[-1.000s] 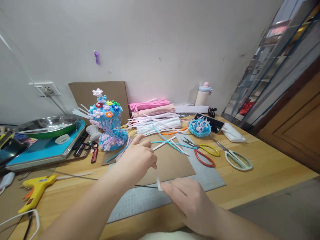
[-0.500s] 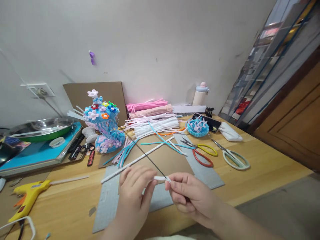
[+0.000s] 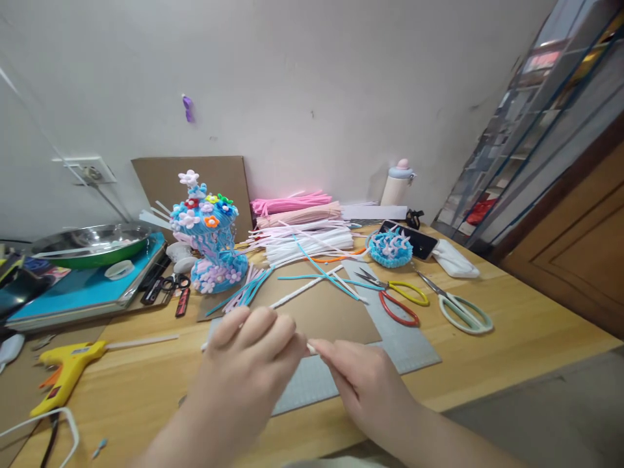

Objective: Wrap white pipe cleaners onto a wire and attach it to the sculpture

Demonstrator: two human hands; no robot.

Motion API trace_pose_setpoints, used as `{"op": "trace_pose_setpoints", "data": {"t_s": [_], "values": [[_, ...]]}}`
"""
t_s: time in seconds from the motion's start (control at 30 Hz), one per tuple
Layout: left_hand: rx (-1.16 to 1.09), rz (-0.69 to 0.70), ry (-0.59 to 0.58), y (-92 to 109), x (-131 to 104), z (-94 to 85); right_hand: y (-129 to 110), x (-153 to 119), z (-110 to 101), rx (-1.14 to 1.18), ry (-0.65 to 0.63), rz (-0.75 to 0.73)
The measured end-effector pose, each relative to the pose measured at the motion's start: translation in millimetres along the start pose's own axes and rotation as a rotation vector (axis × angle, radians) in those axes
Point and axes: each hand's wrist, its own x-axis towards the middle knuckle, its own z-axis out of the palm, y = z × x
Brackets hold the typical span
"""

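Observation:
My left hand [image 3: 258,364], closed with its knuckles up, holds a white pipe cleaner [image 3: 312,350] near the front of the table. A short piece of it shows between the hands. My right hand [image 3: 365,374] pinches the other end between thumb and fingers. Both hands hang over a grey cutting mat [image 3: 312,387] and a brown cardboard sheet [image 3: 331,318]. Loose blue pipe cleaners [image 3: 322,279] and a white one [image 3: 297,294] lie crossed just behind. No dark wire shows between my hands.
Red-and-yellow scissors [image 3: 397,302] and white-handled scissors [image 3: 465,312] lie right. A flower-covered blue craft [image 3: 209,227] stands left, near a yellow glue gun [image 3: 71,370]. Pipe cleaner bundles [image 3: 307,244], a blue round piece [image 3: 390,247], a phone [image 3: 414,240] and a bottle [image 3: 396,185] sit behind.
My left hand has turned over the white pipe cleaner, knuckles up, and my right hand has rotated palm down. The thin dark wire is out of sight. The view has shifted slightly.

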Motion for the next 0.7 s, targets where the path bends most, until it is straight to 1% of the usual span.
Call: {"op": "trace_pose_setpoints", "data": {"t_s": [0.07,0.13,0.2,0.23,0.27,0.3,0.37,0.43,0.47,0.5,0.53,0.57,0.63,0.7], "values": [[-0.017,0.001,-0.076,-14.2,12.3,-0.4,-4.1,-1.9,-3.1,-0.074,-0.027,-0.08],[-0.101,-0.005,-0.183,-25.3,22.0,5.1,-7.6,-3.8,-5.2,-0.064,-0.026,-0.135],[-0.163,-0.025,-0.257,-30.4,26.2,11.8,-9.3,-4.8,-5.8,0.043,-0.028,-0.118],[-0.161,-0.047,-0.258,-30.1,25.7,14.2,-9.3,-4.8,-5.7,0.121,-0.033,-0.066],[-0.141,-0.078,-0.218,-27.8,23.2,15.4,-8.8,-4.2,-5.4,0.211,-0.036,0.014],[-0.111,-0.121,-0.126,-23.7,18.7,15.8,-7.8,-3.3,-5.1,0.316,-0.04,0.12],[-0.073,-0.217,0.166,-11.2,5.2,16.2,-4.9,-0.3,-5.3,0.583,-0.059,0.384],[-0.139,-0.287,0.501,3.5,-10.8,20.0,-2.0,3.2,-7.0,0.915,-0.097,0.629],[-0.208,-0.33,0.557,10.3,-17.8,24.0,-0.9,4.8,-8.6,1.09,-0.124,0.717],[-0.265,-0.376,0.537,16.0,-23.5,29.1,-0.4,6.3,-10.5,1.253,-0.159,0.78],[-0.31,-0.428,0.474,20.3,-27.5,35.1,-0.3,7.7,-12.6,1.392,-0.196,0.821],[-0.343,-0.463,0.386,23.1,-29.9,41.0,-0.6,8.8,-14.8,1.502,-0.238,0.847],[-0.376,-0.474,0.22,24.3,-31.3,50.9,-2.3,10.5,-18.9,1.648,-0.322,0.896],[-0.387,-0.442,0.13,22.3,-31.1,55.8,-4.0,11.2,-21.9,1.721,-0.357,0.938]]}}
